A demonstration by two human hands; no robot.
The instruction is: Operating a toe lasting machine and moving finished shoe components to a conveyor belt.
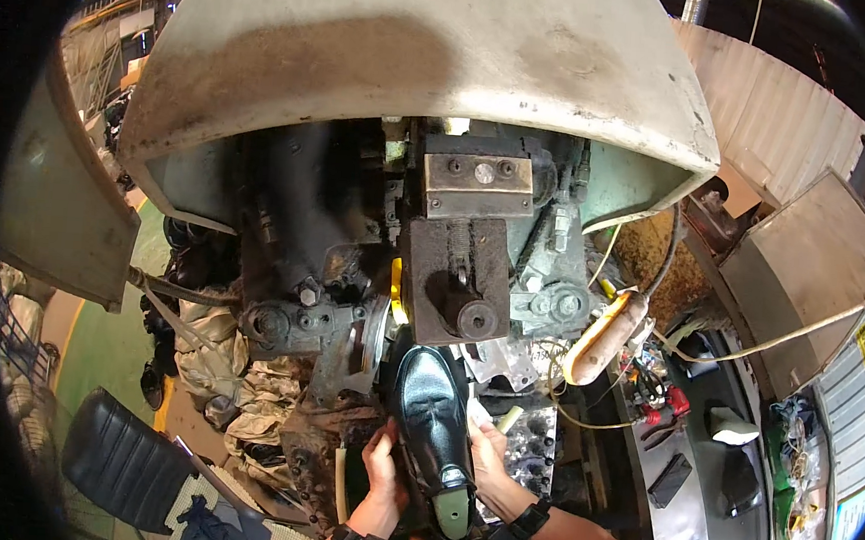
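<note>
Gripping the glossy black shoe [432, 395] from both flanks, that's me: left fingers [384, 443] bent in against one side, right fingers [486, 442] pressed along the other. And look where it sits, near the middle, its toe pointing far, right under the dark metal block [455, 282] of the machine. At the near end, a green last [453, 512] pokes out of the shoe, between my wrists! Whether the toe touches the metal, I cannot tell. Just left of the block there's a bright yellow strip [398, 290], and over it all, on the far side, looms the big pale hood [423, 49]. Off to the right hangs a rounded tan piece [605, 337] on a dark cable; beyond it, red-handled pliers [672, 405] and a dark block-shaped piece [671, 480] lie on the surface [680, 528]. Over on the near left, a black padded chair [123, 459].
</note>
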